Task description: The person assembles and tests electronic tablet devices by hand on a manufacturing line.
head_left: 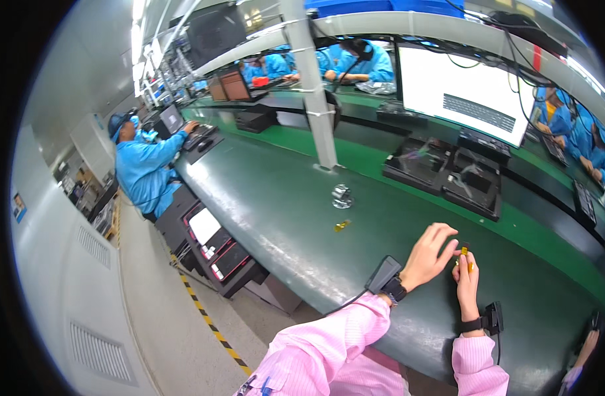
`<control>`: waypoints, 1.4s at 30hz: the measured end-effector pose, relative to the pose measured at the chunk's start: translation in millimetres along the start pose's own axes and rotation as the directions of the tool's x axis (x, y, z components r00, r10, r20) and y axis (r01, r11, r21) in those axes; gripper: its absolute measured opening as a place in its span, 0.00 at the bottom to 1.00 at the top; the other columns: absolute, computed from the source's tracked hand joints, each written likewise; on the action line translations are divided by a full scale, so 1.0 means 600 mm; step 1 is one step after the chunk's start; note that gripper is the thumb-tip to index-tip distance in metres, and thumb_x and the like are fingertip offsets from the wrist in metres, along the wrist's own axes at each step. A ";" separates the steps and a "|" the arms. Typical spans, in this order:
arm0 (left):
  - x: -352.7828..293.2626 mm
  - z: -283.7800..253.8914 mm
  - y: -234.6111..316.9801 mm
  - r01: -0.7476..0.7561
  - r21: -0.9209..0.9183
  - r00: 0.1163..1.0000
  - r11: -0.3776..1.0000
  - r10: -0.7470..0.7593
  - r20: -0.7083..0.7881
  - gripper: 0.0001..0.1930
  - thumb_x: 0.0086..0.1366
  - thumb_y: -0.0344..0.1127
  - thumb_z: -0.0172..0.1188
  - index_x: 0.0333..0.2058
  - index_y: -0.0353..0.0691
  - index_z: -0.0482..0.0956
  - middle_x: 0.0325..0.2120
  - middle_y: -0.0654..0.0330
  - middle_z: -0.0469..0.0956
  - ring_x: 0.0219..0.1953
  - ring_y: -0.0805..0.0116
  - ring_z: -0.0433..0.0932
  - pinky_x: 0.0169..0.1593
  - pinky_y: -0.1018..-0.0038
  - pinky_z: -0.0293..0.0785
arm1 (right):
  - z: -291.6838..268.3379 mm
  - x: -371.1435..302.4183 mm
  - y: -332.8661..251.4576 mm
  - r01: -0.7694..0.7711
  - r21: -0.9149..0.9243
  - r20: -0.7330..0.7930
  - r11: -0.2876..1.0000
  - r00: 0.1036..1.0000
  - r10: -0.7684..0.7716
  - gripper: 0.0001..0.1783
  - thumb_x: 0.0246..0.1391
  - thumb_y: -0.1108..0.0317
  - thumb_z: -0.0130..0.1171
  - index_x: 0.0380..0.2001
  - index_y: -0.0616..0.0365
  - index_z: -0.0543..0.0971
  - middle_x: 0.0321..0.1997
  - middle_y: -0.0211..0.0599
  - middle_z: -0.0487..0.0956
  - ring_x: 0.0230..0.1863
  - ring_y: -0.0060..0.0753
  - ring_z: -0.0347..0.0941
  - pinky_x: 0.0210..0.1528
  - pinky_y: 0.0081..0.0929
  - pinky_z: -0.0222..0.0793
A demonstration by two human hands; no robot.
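Observation:
My right hand (466, 280) pinches a small amber-yellow strip (464, 251) with a dark end, which looks like a piece of flex cable or film. Just left of it, my left hand (429, 256) hovers above the table with its fingers stretched out and apart. Its fingertips come close to the strip; whether one touches it I cannot tell. Farther off on the green table lies another small amber-yellow piece (342, 226). Behind that piece sits a shiny silver roll (342, 196), perhaps tape.
Black trays (470, 181) with clear bags stand at the back, before a lit monitor (461, 92). A grey post (310, 86) rises from the green table (263, 191). At the left, a person in blue (144, 165) sits by a keyboard. A cabled device (383, 274) is strapped to my left wrist.

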State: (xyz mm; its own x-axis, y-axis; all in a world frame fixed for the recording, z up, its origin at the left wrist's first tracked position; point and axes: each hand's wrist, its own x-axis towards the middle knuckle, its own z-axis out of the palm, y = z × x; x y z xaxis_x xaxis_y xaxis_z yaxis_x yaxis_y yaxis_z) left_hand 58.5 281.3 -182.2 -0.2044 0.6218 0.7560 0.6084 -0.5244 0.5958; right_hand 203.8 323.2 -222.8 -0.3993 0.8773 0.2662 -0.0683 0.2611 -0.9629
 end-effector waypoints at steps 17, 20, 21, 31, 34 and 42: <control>-0.020 0.069 -0.022 0.278 -0.238 0.944 0.931 -0.311 -0.113 0.06 0.58 0.28 0.59 0.35 0.38 0.75 0.29 0.61 0.76 0.31 0.71 0.76 0.32 0.77 0.68 | -0.016 -0.003 -0.002 0.026 -0.265 -0.150 0.964 0.986 -0.068 0.17 0.63 0.58 0.40 0.28 0.59 0.70 0.17 0.22 0.61 0.21 0.15 0.53 0.23 0.19 0.48; -0.018 0.064 -0.006 0.224 -0.257 0.967 0.940 -0.248 -0.063 0.06 0.57 0.26 0.57 0.34 0.37 0.74 0.28 0.60 0.74 0.30 0.70 0.74 0.32 0.77 0.68 | -0.027 -0.003 0.018 -0.038 -0.097 -0.194 0.995 0.981 0.019 0.20 0.64 0.55 0.36 0.26 0.57 0.69 0.16 0.18 0.52 0.19 0.12 0.44 0.21 0.19 0.38; -0.019 0.067 -0.003 0.182 -0.253 0.977 0.950 -0.203 -0.062 0.06 0.57 0.26 0.57 0.34 0.37 0.74 0.27 0.60 0.73 0.30 0.69 0.74 0.32 0.77 0.67 | -0.031 -0.001 0.017 -0.041 -0.101 -0.214 0.994 0.977 0.019 0.23 0.64 0.53 0.33 0.25 0.57 0.69 0.16 0.17 0.52 0.19 0.12 0.44 0.21 0.18 0.38; -0.025 0.069 -0.007 0.172 -0.375 0.972 0.911 -0.095 0.215 0.06 0.55 0.26 0.58 0.33 0.34 0.75 0.26 0.59 0.73 0.32 0.65 0.70 0.33 0.73 0.68 | -0.036 0.003 0.045 -0.127 -0.051 -0.163 0.991 0.980 0.118 0.29 0.64 0.45 0.32 0.28 0.57 0.74 0.26 0.25 0.71 0.26 0.13 0.59 0.28 0.17 0.51; -0.025 0.069 -0.008 0.173 -0.329 0.958 0.929 -0.082 0.273 0.06 0.54 0.25 0.58 0.33 0.33 0.75 0.27 0.60 0.73 0.33 0.65 0.70 0.34 0.73 0.69 | -0.035 -0.001 0.027 -0.067 -0.080 -0.086 0.995 0.994 0.060 0.30 0.64 0.45 0.32 0.27 0.57 0.74 0.25 0.24 0.70 0.25 0.13 0.58 0.26 0.17 0.50; -0.033 0.071 -0.011 0.143 -0.450 0.981 0.882 -0.067 0.180 0.07 0.53 0.24 0.57 0.34 0.36 0.76 0.29 0.62 0.72 0.31 0.68 0.70 0.32 0.74 0.68 | -0.034 -0.004 0.025 -0.113 -0.042 -0.058 0.993 0.992 0.111 0.26 0.64 0.48 0.36 0.26 0.56 0.73 0.21 0.19 0.67 0.21 0.10 0.55 0.21 0.15 0.45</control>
State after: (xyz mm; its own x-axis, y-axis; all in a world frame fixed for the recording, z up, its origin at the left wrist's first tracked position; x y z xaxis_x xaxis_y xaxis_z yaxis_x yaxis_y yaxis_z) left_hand 91.3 297.1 -212.7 -0.1030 0.7501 0.6533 0.1621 -0.6353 0.7550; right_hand 222.7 333.1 -237.1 -0.3503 0.9229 0.1600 0.0160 0.1767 -0.9841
